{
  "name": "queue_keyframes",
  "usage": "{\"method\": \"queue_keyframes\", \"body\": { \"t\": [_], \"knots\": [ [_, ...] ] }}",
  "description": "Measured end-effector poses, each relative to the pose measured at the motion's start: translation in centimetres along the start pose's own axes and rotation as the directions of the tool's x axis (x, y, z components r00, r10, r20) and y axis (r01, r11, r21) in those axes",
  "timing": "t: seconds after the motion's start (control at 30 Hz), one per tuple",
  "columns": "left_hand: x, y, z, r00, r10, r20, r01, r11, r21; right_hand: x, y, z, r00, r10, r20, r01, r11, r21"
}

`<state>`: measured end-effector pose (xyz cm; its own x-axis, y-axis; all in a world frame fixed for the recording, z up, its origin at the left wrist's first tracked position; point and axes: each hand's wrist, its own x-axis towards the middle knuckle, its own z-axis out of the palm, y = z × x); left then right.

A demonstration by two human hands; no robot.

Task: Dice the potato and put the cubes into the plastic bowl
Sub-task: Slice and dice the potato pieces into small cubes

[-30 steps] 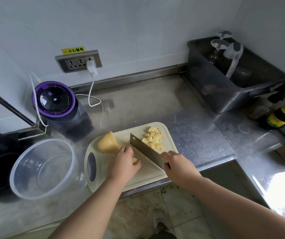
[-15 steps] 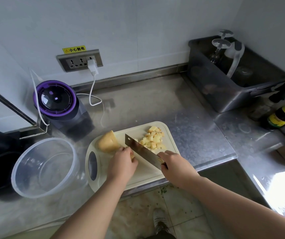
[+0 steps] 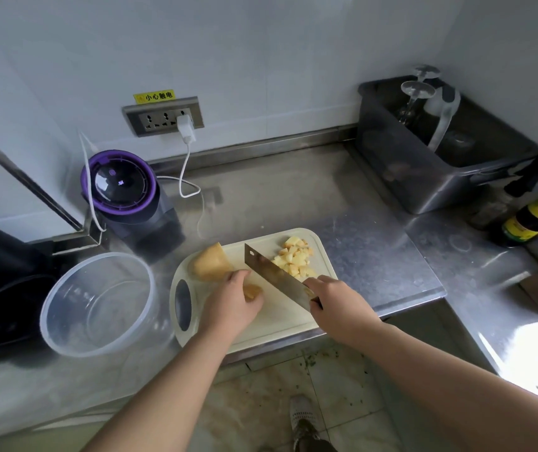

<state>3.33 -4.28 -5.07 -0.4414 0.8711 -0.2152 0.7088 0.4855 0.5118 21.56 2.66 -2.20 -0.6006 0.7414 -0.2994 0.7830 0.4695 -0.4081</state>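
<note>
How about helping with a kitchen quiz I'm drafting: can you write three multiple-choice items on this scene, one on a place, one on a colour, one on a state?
1. Where do the potato cubes lie?
A. in a frying pan
B. on the cutting board, beyond the cleaver
C. on a plate

2. What colour is the ring round the top of the appliance?
A. red
B. green
C. purple

3. The plastic bowl is:
A. upright and empty
B. half full of cubes
C. tipped on its side

Answers:
1 B: the pile sits on the board's far right part.
2 C: a purple band circles the dark dome.
3 A: its clear bottom shows nothing inside.
</note>
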Motion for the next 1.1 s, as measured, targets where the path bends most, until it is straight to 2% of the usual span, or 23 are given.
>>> {"method": "queue_keyframes", "body": {
  "t": [0.13,0.23,0.33,0.4,0.53,0.73,1.1],
  "knots": [
    [-1.5,-2.2,-1.5,0.993,-0.051,-0.104,0.047,0.998,-0.04,-0.6,-1.3,-0.4,0.998,-0.022,-0.056,0.022,1.0,-0.007],
    [-2.6,-3.4,-1.2,0.994,-0.09,-0.057,0.086,0.994,-0.074,-1.2,-2.7,-0.2,0.995,-0.069,-0.076,0.066,0.997,-0.034],
    [-3.3,-3.5,-0.4,0.994,-0.113,-0.004,0.112,0.986,-0.127,-1.9,-4.1,0.4,0.995,-0.097,-0.001,0.097,0.989,-0.112],
    [-3.5,-3.4,0.2,0.991,-0.127,-0.034,0.12,0.982,-0.148,-2.4,-4.7,0.9,0.995,-0.087,0.051,0.095,0.979,-0.181],
    [-3.6,-2.9,0.6,0.982,-0.17,-0.084,0.155,0.975,-0.158,-3.2,-5.2,1.6,0.993,-0.092,0.069,0.109,0.95,-0.292],
    [-3.9,-2.2,0.7,0.971,-0.206,-0.124,0.182,0.966,-0.181,-3.5,-5.3,1.9,0.994,-0.097,0.058,0.111,0.94,-0.324],
    [-4.0,-2.0,0.5,0.973,-0.206,-0.106,0.189,0.971,-0.149,-3.2,-5.4,1.5,0.991,-0.107,0.074,0.125,0.94,-0.319]
  ]
}}
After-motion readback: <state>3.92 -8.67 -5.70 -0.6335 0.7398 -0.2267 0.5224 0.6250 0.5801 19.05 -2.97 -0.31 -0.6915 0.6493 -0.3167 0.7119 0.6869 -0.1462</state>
